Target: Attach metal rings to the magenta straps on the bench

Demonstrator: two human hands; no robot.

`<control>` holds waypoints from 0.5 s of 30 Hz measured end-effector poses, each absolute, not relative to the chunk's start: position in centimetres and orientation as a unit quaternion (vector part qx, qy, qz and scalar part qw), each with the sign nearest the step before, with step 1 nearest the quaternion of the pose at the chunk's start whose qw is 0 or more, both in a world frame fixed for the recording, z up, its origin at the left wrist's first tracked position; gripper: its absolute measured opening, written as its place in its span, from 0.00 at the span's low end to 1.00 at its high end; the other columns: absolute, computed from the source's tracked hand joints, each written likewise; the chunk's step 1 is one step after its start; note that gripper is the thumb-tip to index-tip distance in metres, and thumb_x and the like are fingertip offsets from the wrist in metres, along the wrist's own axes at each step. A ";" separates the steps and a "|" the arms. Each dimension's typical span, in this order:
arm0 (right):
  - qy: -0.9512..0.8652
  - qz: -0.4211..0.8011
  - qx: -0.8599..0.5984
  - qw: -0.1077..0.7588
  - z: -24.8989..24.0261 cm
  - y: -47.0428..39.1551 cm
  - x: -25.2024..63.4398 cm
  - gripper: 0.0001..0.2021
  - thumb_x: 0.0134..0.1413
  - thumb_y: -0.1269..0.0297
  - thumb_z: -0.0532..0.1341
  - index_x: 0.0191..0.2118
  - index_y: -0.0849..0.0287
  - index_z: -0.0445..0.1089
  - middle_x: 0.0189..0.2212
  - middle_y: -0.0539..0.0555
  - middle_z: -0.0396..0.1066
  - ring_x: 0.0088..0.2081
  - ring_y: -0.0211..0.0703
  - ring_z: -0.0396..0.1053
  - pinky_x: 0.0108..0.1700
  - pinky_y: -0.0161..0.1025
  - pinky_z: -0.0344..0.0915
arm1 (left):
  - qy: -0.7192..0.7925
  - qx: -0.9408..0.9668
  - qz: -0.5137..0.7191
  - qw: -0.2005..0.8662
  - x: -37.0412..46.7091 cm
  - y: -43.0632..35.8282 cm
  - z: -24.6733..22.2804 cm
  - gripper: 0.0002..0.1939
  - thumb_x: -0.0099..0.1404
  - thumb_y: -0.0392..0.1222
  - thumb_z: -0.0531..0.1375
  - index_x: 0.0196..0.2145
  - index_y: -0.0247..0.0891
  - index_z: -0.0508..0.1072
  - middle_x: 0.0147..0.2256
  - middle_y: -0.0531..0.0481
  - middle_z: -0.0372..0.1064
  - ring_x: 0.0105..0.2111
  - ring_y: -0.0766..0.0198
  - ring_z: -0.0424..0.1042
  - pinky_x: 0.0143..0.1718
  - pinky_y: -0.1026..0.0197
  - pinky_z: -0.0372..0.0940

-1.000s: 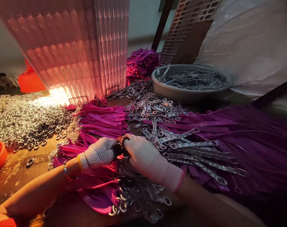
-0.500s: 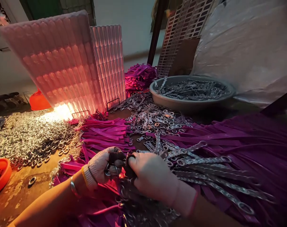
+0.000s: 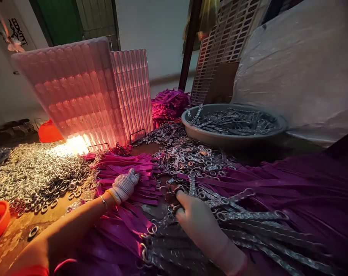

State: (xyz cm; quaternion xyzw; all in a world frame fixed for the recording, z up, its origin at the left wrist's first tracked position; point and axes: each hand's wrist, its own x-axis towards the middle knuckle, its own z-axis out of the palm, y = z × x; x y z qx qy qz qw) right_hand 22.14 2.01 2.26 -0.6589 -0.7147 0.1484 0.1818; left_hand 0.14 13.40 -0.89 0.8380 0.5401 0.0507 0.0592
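In a white dotted glove, my left hand (image 3: 125,186) reaches onto a pile of magenta straps (image 3: 124,163), its bent fingers together on a strap near the pile's right side. My right hand (image 3: 199,222), also gloved in white, is closed around a small dark tool (image 3: 171,196) that looks like pliers, partly hidden by the fingers. Below and between the hands lie magenta straps joined by metal rings (image 3: 145,253) to silvery chain-like strips (image 3: 174,245). More silvery strips (image 3: 254,214) lie to the right of my right hand.
Loose metal rings (image 3: 41,176) cover the left side beside a bright light. Pink moulded trays (image 3: 76,88) stand behind. A grey basin (image 3: 234,140) holds silvery strips at the back right. Purple straps (image 3: 300,184) spread at right; an orange bowl (image 3: 3,226) sits far left.
My left hand has parted from my right and moved forward onto the magenta straps; the rings it held are no longer seen in it. My right hand has shifted slightly right with the dark tool.
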 end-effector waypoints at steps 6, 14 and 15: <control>-0.758 0.147 -0.577 0.266 1.0 1.5 20.8 0.17 0.41 0.79 0.51 0.35 0.57 0.71 0.33 0.54 0.74 0.36 0.44 0.69 0.37 0.36 0.58 | 0.509 0.833 0.160 0.148 -1.1 11.4 0.2 0.14 0.67 0.37 0.52 0.47 0.38 0.73 0.42 0.43 0.71 0.40 0.59 0.72 0.41 0.60 0.67; -0.801 0.095 -0.565 0.171 3.6 -0.2 17.1 0.13 0.43 0.76 0.53 0.34 0.60 0.71 0.34 0.57 0.75 0.37 0.45 0.70 0.36 0.37 0.55 | 0.499 0.566 0.329 0.567 -2.1 3.2 3.0 0.20 0.59 0.58 0.61 0.29 0.35 0.67 0.19 0.56 0.60 0.13 0.73 0.57 0.12 0.71 0.49; -0.809 0.087 -0.558 0.165 4.0 -0.4 16.7 0.13 0.43 0.76 0.53 0.34 0.60 0.71 0.34 0.56 0.75 0.37 0.45 0.70 0.36 0.37 0.55 | 0.492 0.567 0.330 0.573 -2.1 2.4 3.1 0.20 0.59 0.58 0.61 0.27 0.36 0.66 0.18 0.57 0.59 0.13 0.73 0.57 0.12 0.71 0.49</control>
